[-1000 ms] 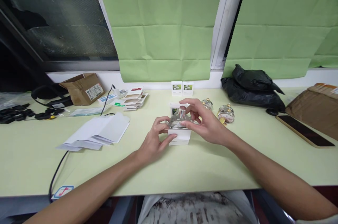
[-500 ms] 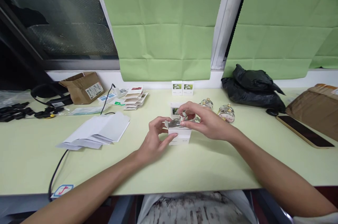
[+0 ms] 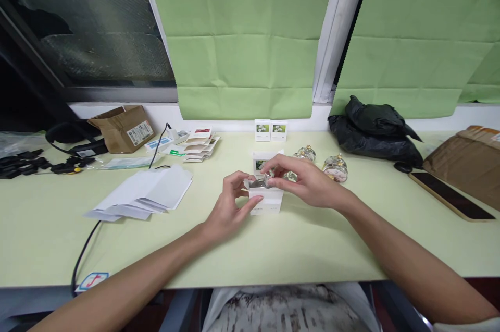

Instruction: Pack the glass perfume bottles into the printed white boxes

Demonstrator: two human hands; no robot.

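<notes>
My left hand (image 3: 230, 207) grips the left side of a small white cardboard box (image 3: 266, 203), thumb on its front and fingers behind. The box stands upright on the table with its top open. A shiny, silvery object (image 3: 258, 183) shows in its opening. At the opening, my right hand (image 3: 295, 178) pinches a small glossy piece (image 3: 269, 177), mostly hidden by the fingers. Directly behind the box is a white panel with a picture (image 3: 259, 164), partly covered by my right hand. Beyond that hand are small clear ornate jars with gold knobs (image 3: 335, 168).
Two white boxes with flower pictures (image 3: 270, 131) stand by the wall. Folded white papers (image 3: 144, 194), a stack of small packets (image 3: 200, 145) and an open brown carton (image 3: 124, 131) lie left. A black bag (image 3: 373, 131), phone (image 3: 449, 195) and brown parcel (image 3: 466, 165) sit right.
My right hand has moved slightly left and down at the box opening, and the silvery object sits a little lower in the box. My left hand keeps its hold.
</notes>
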